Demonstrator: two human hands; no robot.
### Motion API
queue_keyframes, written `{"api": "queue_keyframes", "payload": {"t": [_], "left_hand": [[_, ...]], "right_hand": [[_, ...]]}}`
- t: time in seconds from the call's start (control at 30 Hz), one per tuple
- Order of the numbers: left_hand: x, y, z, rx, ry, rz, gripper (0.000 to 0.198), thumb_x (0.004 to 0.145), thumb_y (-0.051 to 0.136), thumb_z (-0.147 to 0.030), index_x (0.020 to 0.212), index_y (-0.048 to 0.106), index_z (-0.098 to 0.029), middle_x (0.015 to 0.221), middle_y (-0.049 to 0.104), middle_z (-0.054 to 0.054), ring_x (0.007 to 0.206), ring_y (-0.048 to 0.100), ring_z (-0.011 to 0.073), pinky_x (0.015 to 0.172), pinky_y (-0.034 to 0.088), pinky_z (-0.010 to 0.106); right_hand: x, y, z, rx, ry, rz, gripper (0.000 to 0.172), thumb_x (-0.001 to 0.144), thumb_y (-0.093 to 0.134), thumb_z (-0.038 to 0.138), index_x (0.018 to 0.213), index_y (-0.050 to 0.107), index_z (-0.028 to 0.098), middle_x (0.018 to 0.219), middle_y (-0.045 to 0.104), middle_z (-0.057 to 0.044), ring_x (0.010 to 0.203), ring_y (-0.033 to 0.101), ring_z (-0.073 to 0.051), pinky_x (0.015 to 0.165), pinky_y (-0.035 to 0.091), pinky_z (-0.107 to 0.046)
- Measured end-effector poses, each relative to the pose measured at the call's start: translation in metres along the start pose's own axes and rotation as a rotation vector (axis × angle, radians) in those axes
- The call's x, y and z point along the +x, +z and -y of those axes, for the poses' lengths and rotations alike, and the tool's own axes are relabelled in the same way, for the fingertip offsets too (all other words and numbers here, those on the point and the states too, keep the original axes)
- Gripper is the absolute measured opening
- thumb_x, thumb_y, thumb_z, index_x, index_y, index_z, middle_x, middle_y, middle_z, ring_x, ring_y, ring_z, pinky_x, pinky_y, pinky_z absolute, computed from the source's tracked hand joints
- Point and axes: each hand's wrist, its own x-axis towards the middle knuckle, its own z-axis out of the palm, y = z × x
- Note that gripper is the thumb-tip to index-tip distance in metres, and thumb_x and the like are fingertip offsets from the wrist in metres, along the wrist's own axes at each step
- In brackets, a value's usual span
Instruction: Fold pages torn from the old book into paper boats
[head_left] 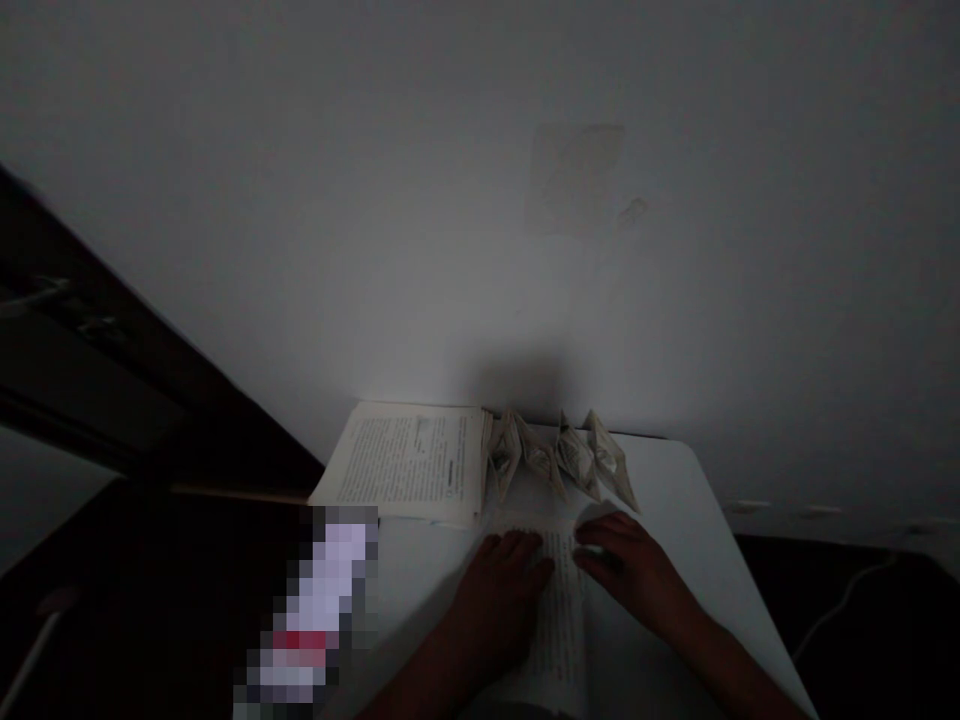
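A sheet of printed paper [559, 620] lies on the white table in front of me, its lines of text partly covered. My left hand [502, 590] rests palm down over the sheet's left part, fingers stretched forward and lying flat. At the sheet's right edge is my right hand [619, 560], its thumb and fingers apart with a gap between them, the tips touching or close to the paper. Beyond both hands stand several folded paper boats [577, 462] in a row. Dim light hides the finer folds.
A stack of printed pages [409, 460] lies at the table's back left, next to the boats. The white table [675, 530] meets a grey wall [375, 220]. A pixelated patch covers something at the table's left edge. A pale cable [844, 600] hangs at right.
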Motion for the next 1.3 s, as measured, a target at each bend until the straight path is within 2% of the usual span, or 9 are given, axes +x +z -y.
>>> {"api": "queue_keyframes", "payload": {"t": [0.37, 0.53, 0.8, 0.93, 1.03, 1.3], "left_hand": [[0.000, 0.001, 0.000, 0.037, -0.007, -0.019, 0.033, 0.082, 0.049, -0.018, 0.115, 0.053, -0.023, 0.125, 0.049, 0.007, 0.110, 0.045, 0.0254, 0.091, 0.035, 0.041], [-0.001, -0.001, -0.003, 0.053, -0.001, -0.018, 0.036, 0.080, 0.050, -0.017, 0.116, 0.052, -0.023, 0.125, 0.049, 0.007, 0.110, 0.044, 0.0258, 0.090, 0.035, 0.042], [-0.007, 0.001, -0.010, 0.073, 0.010, -0.036, 0.038, 0.078, 0.049, -0.013, 0.115, 0.053, -0.021, 0.123, 0.050, 0.007, 0.108, 0.045, 0.0248, 0.090, 0.035, 0.041], [-0.015, 0.005, -0.018, 0.085, 0.001, -0.060, 0.040, 0.076, 0.049, -0.012, 0.115, 0.052, -0.020, 0.124, 0.049, 0.008, 0.109, 0.044, 0.0246, 0.090, 0.035, 0.040], [-0.018, 0.007, -0.021, 0.091, -0.005, -0.073, 0.039, 0.076, 0.048, -0.011, 0.114, 0.052, -0.020, 0.124, 0.049, 0.008, 0.110, 0.044, 0.0245, 0.091, 0.034, 0.040], [-0.020, 0.009, -0.020, 0.083, -0.010, -0.081, 0.042, 0.076, 0.048, -0.011, 0.116, 0.051, -0.021, 0.126, 0.048, 0.009, 0.113, 0.042, 0.0245, 0.092, 0.035, 0.041]], "right_hand": [[-0.016, -0.008, 0.010, -0.099, 0.067, 0.112, 0.050, 0.062, 0.074, 0.032, 0.110, 0.060, 0.024, 0.116, 0.062, -0.006, 0.109, 0.052, -0.027, 0.095, 0.040, -0.044], [-0.031, -0.004, 0.012, -0.133, 0.096, 0.147, 0.068, 0.056, 0.076, 0.037, 0.120, 0.055, 0.024, 0.131, 0.051, -0.006, 0.122, 0.040, -0.029, 0.102, 0.033, -0.044], [-0.048, 0.000, 0.017, -0.121, 0.081, 0.190, 0.101, 0.045, 0.076, 0.056, 0.133, 0.041, 0.024, 0.143, 0.034, -0.008, 0.130, 0.028, -0.033, 0.106, 0.023, -0.051], [-0.053, -0.002, 0.024, -0.152, 0.058, 0.227, 0.108, 0.044, 0.071, 0.066, 0.137, 0.035, 0.022, 0.146, 0.026, -0.011, 0.132, 0.022, -0.033, 0.108, 0.014, -0.052], [-0.057, -0.003, 0.032, -0.179, 0.037, 0.264, 0.117, 0.038, 0.070, 0.070, 0.138, 0.032, 0.023, 0.149, 0.016, -0.013, 0.134, 0.014, -0.035, 0.108, 0.009, -0.054], [-0.061, -0.003, 0.038, -0.154, -0.025, 0.286, 0.124, 0.035, 0.075, 0.062, 0.141, 0.023, 0.025, 0.150, 0.007, -0.013, 0.134, 0.006, -0.040, 0.106, 0.004, -0.059]]}}
